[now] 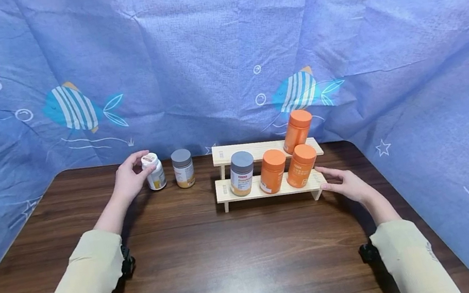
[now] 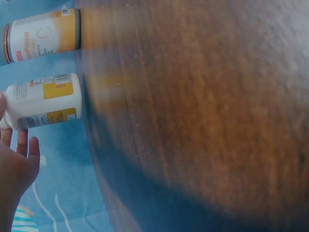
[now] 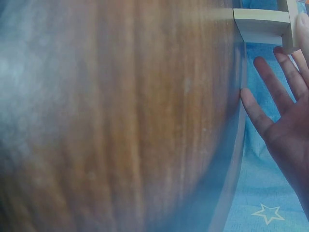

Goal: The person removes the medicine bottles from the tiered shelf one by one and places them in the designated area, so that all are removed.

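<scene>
Well to the left of the two-tier wooden rack (image 1: 242, 151), the left hand (image 1: 130, 174) is seen above the desk (image 1: 236, 261), its thumb and fingers clamped on the cap end of a white pill bottle (image 1: 157, 178). The bottle is placed just right of that hand's palm, with its long axis upright; it is far nearer to the left hand than to the right, and it is separated from the rack by a grey-lidded jar (image 1: 184, 170). The bottle is white and round-shouldered, marked with yellow label panels and a barcode; reddish print is shown on its cap. Whether its base is rested on the desk cannot be told. On the rack's front tier, another grey-lidded jar (image 1: 242, 175) is followed by two orange jars (image 1: 273, 173); a third orange jar (image 1: 297, 131) is stood at the back tier's right. The rack's right end is met by the right hand (image 1: 352, 186), its thumb and forefinger apart, other fingers spread; whether any squeeze is applied cannot be told.
</scene>
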`<state>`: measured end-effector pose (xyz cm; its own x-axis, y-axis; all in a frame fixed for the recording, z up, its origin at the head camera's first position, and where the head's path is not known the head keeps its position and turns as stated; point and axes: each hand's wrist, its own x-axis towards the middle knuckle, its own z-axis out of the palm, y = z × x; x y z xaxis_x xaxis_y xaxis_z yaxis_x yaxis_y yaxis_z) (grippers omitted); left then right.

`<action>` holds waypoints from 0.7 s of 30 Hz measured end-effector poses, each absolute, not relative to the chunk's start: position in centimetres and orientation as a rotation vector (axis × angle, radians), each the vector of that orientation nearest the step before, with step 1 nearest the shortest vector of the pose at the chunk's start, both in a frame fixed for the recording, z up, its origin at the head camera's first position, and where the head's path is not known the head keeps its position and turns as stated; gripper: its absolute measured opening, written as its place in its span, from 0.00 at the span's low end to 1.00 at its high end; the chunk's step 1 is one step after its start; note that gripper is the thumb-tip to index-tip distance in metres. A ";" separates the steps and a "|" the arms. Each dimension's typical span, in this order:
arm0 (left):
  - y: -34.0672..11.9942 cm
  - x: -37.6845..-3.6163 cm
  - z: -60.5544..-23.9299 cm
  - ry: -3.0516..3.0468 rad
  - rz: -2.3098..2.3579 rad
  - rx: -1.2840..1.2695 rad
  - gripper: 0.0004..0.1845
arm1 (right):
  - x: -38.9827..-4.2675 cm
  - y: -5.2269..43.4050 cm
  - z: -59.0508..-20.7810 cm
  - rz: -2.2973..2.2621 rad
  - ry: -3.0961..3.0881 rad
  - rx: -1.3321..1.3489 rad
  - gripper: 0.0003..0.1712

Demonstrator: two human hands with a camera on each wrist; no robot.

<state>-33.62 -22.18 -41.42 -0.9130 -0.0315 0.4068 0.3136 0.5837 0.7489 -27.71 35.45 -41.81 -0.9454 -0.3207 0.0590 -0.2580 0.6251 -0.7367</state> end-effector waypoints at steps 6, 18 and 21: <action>-22.4 -33.9 -41.8 -2.459 -1.267 -0.218 0.25 | -29.0 36.8 -43.8 -1.256 2.768 -0.505 0.35; -22.7 -33.8 -41.7 -2.499 -1.232 -0.192 0.26 | -28.9 36.6 -43.5 -1.248 2.759 -0.492 0.35; -22.6 -33.7 -41.5 -2.490 -1.255 -0.210 0.27 | -28.9 36.6 -43.5 -1.241 2.761 -0.481 0.35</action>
<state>-33.74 -22.61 -41.46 -0.9303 -0.0221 0.3663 0.2813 0.5980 0.7505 -28.89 36.65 -43.52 -0.9479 -0.3133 0.0584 -0.2516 0.6234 -0.7403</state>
